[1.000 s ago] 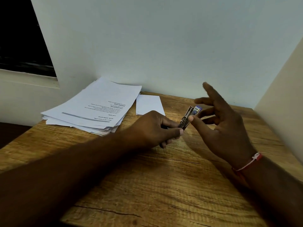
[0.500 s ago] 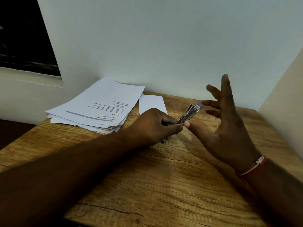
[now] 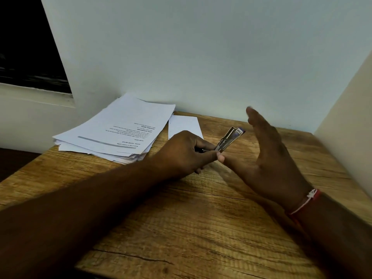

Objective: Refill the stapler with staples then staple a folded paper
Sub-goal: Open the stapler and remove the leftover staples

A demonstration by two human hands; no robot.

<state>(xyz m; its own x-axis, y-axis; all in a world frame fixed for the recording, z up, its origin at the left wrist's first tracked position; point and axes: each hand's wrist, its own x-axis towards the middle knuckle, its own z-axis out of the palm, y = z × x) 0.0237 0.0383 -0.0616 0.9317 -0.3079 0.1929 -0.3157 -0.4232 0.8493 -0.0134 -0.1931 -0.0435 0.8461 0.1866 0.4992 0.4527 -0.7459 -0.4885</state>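
Observation:
A small metal stapler with a blue tip points up and to the right above the wooden table. My left hand grips its near end with curled fingers and thumb. My right hand stands just right of the stapler with its fingers straight and together, slightly blurred; its thumb tip touches my left thumb at the stapler's base. A small folded white paper lies flat behind my left hand. No loose staples are visible.
A thick stack of printed sheets lies at the table's back left, overhanging its edge. A wall runs behind the table and a beige wall closes its right side. A dark window sits at the upper left.
My right hand's spread fingers have closed together and swung in towards the stapler. My left hand has kept its grip on the stapler, which has barely moved.

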